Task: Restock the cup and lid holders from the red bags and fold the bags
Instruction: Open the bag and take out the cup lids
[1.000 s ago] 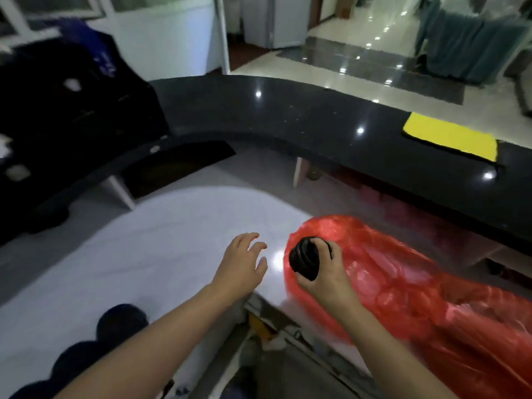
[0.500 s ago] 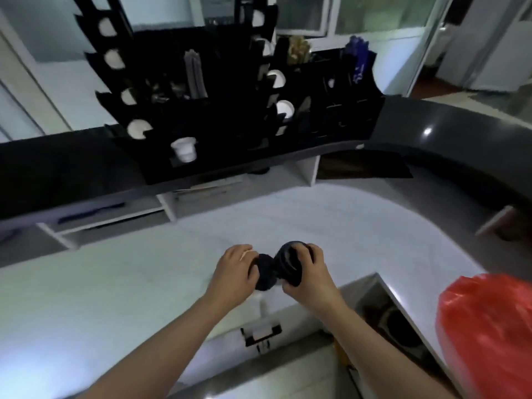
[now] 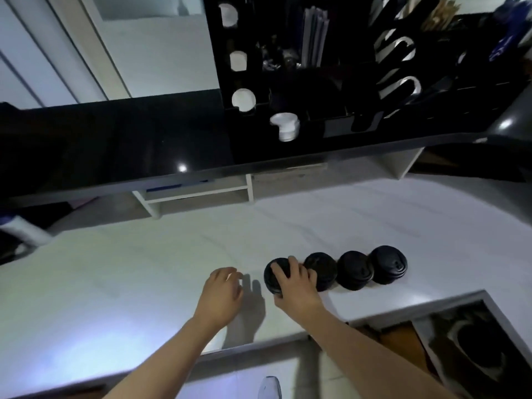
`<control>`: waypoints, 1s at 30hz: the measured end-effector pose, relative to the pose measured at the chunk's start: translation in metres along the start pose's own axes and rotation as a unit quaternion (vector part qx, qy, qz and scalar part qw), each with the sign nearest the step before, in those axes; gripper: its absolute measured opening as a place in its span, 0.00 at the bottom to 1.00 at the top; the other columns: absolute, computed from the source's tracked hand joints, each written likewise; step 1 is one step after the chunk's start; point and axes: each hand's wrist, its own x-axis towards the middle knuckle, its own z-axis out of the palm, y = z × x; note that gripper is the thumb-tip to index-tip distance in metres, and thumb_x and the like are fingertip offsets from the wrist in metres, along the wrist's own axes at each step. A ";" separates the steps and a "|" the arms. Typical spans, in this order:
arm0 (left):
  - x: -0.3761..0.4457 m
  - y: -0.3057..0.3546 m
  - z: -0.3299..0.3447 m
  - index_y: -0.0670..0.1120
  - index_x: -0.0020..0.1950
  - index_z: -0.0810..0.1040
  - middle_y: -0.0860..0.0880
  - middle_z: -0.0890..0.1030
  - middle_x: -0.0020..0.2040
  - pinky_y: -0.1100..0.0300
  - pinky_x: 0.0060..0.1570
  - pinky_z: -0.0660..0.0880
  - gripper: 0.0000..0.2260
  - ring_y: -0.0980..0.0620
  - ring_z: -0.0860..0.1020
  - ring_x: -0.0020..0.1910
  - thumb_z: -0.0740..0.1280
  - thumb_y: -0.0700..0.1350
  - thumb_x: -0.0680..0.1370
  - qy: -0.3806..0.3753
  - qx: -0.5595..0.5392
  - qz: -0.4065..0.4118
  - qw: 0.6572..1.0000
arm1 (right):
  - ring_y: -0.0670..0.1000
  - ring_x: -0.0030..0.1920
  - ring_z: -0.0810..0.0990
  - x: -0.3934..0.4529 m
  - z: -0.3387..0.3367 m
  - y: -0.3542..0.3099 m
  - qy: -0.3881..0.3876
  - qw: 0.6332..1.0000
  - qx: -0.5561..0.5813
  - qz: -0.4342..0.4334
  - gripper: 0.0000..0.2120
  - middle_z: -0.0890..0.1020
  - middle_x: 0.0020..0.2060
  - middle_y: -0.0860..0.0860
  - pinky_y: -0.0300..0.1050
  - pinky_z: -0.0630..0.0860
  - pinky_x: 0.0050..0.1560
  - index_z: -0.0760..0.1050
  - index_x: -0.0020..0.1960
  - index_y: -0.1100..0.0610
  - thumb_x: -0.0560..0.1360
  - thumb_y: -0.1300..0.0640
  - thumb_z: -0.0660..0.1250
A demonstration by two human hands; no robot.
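White counter [image 3: 144, 254]: lids [image 3: 354, 270] now spread in row, before clutched between both hands. Right hand [image 3: 293, 283] grips leftmost lid; left hand [image 3: 223, 292] released, hovering. Holder [image 3: 316, 82] not yet restocked.

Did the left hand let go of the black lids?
Yes. The left hand now hovers empty over the white counter, apart from the row of black plastic lids under the right hand.

Lids [image 3: 354, 270] (in a row) on counter [image 3: 144, 263]
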 end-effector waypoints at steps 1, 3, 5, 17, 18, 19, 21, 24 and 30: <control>-0.001 -0.005 0.003 0.42 0.61 0.83 0.42 0.81 0.62 0.48 0.66 0.72 0.14 0.38 0.77 0.63 0.67 0.42 0.77 -0.001 -0.002 0.004 1.000 | 0.66 0.66 0.69 0.007 0.002 -0.003 0.002 1.000 -0.029 -0.002 0.35 0.60 0.75 0.61 0.65 0.58 0.69 0.56 0.77 0.45 0.74 0.47 0.66; -0.003 -0.013 0.008 0.43 0.57 0.84 0.43 0.83 0.58 0.50 0.62 0.75 0.13 0.39 0.80 0.57 0.68 0.42 0.75 0.011 -0.002 0.020 1.000 | 0.67 0.64 0.72 0.017 0.004 -0.008 0.009 0.997 -0.074 -0.003 0.35 0.64 0.73 0.63 0.68 0.58 0.69 0.59 0.76 0.46 0.73 0.48 0.68; -0.005 -0.013 0.011 0.45 0.51 0.85 0.46 0.84 0.50 0.58 0.54 0.77 0.12 0.43 0.83 0.48 0.64 0.45 0.73 0.031 0.000 0.053 0.998 | 0.67 0.64 0.72 0.021 0.004 -0.010 0.010 0.994 -0.104 0.009 0.34 0.65 0.72 0.64 0.70 0.57 0.70 0.60 0.76 0.48 0.74 0.49 0.68; 0.032 0.052 0.016 0.43 0.64 0.79 0.46 0.78 0.64 0.53 0.70 0.66 0.16 0.44 0.73 0.66 0.62 0.42 0.79 -0.002 -0.014 0.129 0.992 | 0.65 0.77 0.64 -0.016 -0.024 0.036 0.113 0.991 -0.066 0.034 0.28 0.67 0.76 0.62 0.77 0.50 0.73 0.70 0.74 0.51 0.80 0.37 0.58; 0.039 0.068 0.016 0.44 0.65 0.79 0.47 0.79 0.64 0.55 0.70 0.66 0.16 0.45 0.73 0.66 0.61 0.43 0.79 0.006 -0.014 0.153 0.988 | 0.64 0.76 0.65 -0.024 -0.031 0.051 0.137 0.988 -0.052 0.050 0.26 0.69 0.75 0.62 0.76 0.52 0.73 0.71 0.73 0.51 0.80 0.38 0.57; 0.046 0.085 0.017 0.44 0.64 0.79 0.48 0.79 0.63 0.56 0.69 0.66 0.16 0.46 0.73 0.65 0.61 0.43 0.79 0.012 -0.014 0.180 0.983 | 0.64 0.75 0.67 -0.033 -0.038 0.067 0.153 0.985 -0.042 0.067 0.25 0.70 0.74 0.61 0.76 0.52 0.73 0.71 0.72 0.51 0.81 0.39 0.56; 0.058 0.125 0.021 0.45 0.64 0.79 0.49 0.78 0.63 0.56 0.69 0.66 0.15 0.47 0.72 0.66 0.60 0.44 0.80 0.009 -0.012 0.221 0.975 | 0.63 0.75 0.67 -0.054 -0.052 0.104 0.167 0.979 -0.032 0.108 0.25 0.71 0.73 0.60 0.75 0.51 0.74 0.72 0.72 0.51 0.82 0.40 0.55; 0.070 0.192 0.034 0.45 0.65 0.78 0.49 0.78 0.64 0.55 0.69 0.67 0.15 0.48 0.72 0.66 0.61 0.44 0.80 0.009 -0.018 0.266 0.964 | 0.61 0.78 0.61 -0.091 -0.069 0.162 0.170 0.969 -0.008 0.179 0.26 0.66 0.77 0.58 0.72 0.43 0.76 0.67 0.75 0.49 0.82 0.39 0.52; 0.066 0.348 0.083 0.46 0.66 0.78 0.50 0.78 0.64 0.55 0.69 0.68 0.15 0.49 0.72 0.66 0.62 0.45 0.81 0.000 -0.017 0.365 0.931 | 0.55 0.77 0.64 -0.191 -0.080 0.291 0.227 0.936 0.029 0.268 0.19 0.69 0.75 0.52 0.65 0.44 0.78 0.70 0.72 0.49 0.84 0.44 0.54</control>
